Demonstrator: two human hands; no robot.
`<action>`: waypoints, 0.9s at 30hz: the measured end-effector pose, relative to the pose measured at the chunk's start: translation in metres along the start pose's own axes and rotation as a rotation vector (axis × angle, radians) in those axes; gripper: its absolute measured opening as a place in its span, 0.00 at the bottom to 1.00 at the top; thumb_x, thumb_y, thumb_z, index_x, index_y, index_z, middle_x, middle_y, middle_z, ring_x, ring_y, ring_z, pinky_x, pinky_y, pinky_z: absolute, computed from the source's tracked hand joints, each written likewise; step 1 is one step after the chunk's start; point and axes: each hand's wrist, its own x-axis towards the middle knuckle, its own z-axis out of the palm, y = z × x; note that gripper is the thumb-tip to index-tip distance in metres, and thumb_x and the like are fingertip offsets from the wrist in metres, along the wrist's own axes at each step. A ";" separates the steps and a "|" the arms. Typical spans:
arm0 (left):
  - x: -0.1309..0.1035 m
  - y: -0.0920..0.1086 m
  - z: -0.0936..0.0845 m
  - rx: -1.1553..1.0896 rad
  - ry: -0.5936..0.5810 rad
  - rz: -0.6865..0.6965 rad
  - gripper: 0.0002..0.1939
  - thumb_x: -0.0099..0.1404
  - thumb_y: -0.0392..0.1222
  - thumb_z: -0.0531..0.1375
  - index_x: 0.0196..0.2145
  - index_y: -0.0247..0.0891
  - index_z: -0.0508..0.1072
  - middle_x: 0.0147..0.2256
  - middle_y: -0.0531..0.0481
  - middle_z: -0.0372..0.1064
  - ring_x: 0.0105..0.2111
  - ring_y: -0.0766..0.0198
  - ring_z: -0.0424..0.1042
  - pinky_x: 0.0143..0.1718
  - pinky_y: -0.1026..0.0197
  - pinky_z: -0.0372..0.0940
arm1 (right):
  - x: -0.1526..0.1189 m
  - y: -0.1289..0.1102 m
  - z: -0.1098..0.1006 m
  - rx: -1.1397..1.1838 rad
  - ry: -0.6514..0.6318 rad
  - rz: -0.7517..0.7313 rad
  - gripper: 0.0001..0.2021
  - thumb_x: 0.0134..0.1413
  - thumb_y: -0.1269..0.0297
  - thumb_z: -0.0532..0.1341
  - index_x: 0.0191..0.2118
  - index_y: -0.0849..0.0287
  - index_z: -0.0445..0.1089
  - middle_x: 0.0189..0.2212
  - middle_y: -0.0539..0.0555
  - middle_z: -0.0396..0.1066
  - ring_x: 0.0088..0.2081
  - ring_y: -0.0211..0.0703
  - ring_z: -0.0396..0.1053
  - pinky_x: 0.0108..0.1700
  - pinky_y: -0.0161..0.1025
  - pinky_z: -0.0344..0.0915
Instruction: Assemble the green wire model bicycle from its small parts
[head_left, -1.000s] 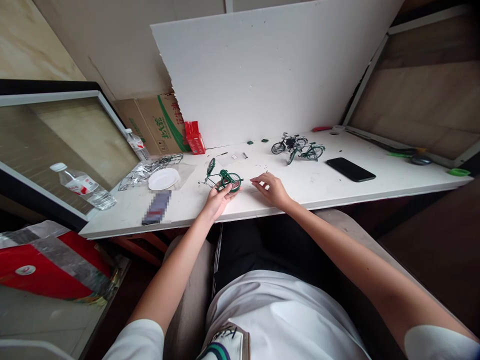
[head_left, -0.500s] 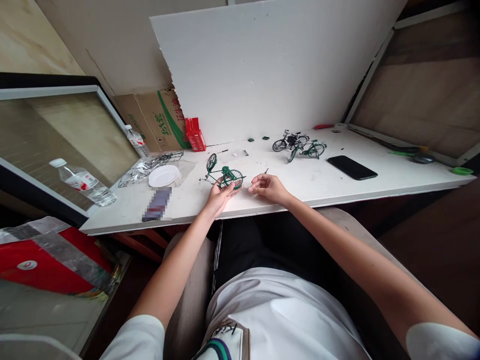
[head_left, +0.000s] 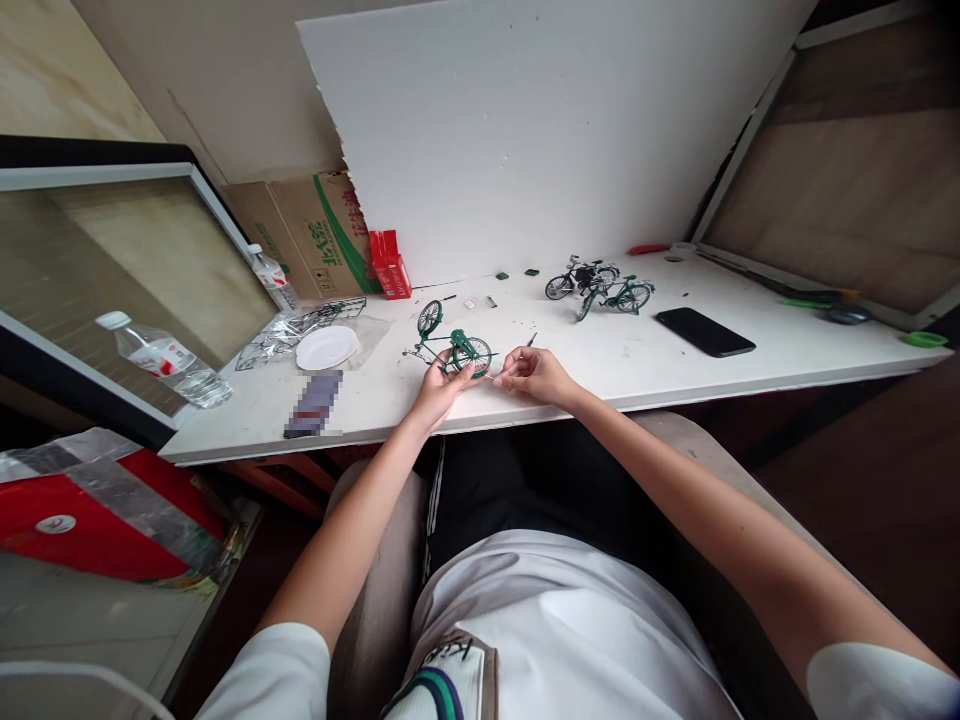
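Note:
A small green model bicycle (head_left: pixel 459 346) is held upside down or tilted in my left hand (head_left: pixel 441 388), the fingers closed around it near one wheel. Close to that wheel, my right hand (head_left: pixel 534 376) is pinched, thumb against forefinger. A thin, pale piece shows at its fingertips, too small to name. Just beyond the right hand a small dark-tipped tool (head_left: pixel 532 340) lies on the white table (head_left: pixel 600 375). Farther back stand a second green model bicycle (head_left: pixel 626 295) and a black model bicycle (head_left: pixel 574 280).
A black phone (head_left: pixel 705 332) lies at the right. To the left are a white plate (head_left: pixel 327 347), black part frames (head_left: pixel 330 315), a water bottle (head_left: pixel 169 362) and a blurred dark packet (head_left: pixel 315 404). A red box (head_left: pixel 390 265) stands before a cardboard box (head_left: pixel 307 235). White board (head_left: pixel 525 140) rises behind.
My right fingertips have come nearer the wheel of the held bicycle. The bicycle has shifted slightly to the right and turned a little in my left hand.

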 end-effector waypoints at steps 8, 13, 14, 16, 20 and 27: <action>0.001 -0.002 -0.002 0.010 -0.004 0.010 0.32 0.55 0.42 0.79 0.53 0.40 0.70 0.46 0.45 0.82 0.54 0.47 0.81 0.67 0.37 0.66 | -0.001 -0.003 0.001 -0.031 0.017 -0.015 0.25 0.40 0.51 0.82 0.37 0.56 0.71 0.32 0.53 0.82 0.31 0.41 0.79 0.34 0.37 0.75; 0.002 -0.004 -0.003 0.018 -0.009 0.008 0.31 0.55 0.42 0.79 0.52 0.40 0.71 0.46 0.45 0.82 0.55 0.47 0.81 0.67 0.37 0.65 | 0.000 -0.001 0.000 -0.058 0.015 -0.029 0.24 0.41 0.51 0.81 0.38 0.56 0.72 0.34 0.54 0.82 0.32 0.42 0.79 0.35 0.37 0.75; 0.002 -0.005 -0.003 0.026 -0.014 0.013 0.31 0.55 0.42 0.79 0.52 0.40 0.72 0.46 0.45 0.82 0.55 0.47 0.81 0.67 0.37 0.65 | 0.000 -0.001 0.000 -0.065 0.017 -0.030 0.24 0.42 0.51 0.80 0.38 0.56 0.72 0.34 0.54 0.82 0.32 0.42 0.79 0.34 0.37 0.75; 0.002 -0.005 -0.004 0.049 -0.019 0.027 0.32 0.54 0.40 0.80 0.52 0.40 0.72 0.47 0.44 0.82 0.54 0.48 0.81 0.67 0.37 0.65 | 0.000 -0.001 0.001 -0.075 0.023 -0.031 0.24 0.42 0.51 0.80 0.38 0.56 0.71 0.33 0.54 0.82 0.32 0.42 0.79 0.34 0.37 0.74; 0.002 -0.006 -0.003 0.135 0.003 0.055 0.36 0.49 0.37 0.81 0.53 0.40 0.73 0.48 0.44 0.82 0.50 0.50 0.82 0.65 0.40 0.68 | -0.002 -0.006 0.003 -0.089 0.015 -0.052 0.23 0.41 0.52 0.80 0.37 0.56 0.71 0.32 0.54 0.82 0.32 0.42 0.78 0.34 0.37 0.72; 0.002 -0.009 -0.002 0.223 0.083 0.099 0.37 0.44 0.36 0.82 0.50 0.39 0.73 0.45 0.44 0.82 0.48 0.50 0.82 0.61 0.42 0.70 | -0.003 -0.006 0.004 -0.156 -0.020 -0.083 0.23 0.45 0.50 0.78 0.39 0.57 0.71 0.32 0.54 0.81 0.33 0.42 0.78 0.34 0.37 0.71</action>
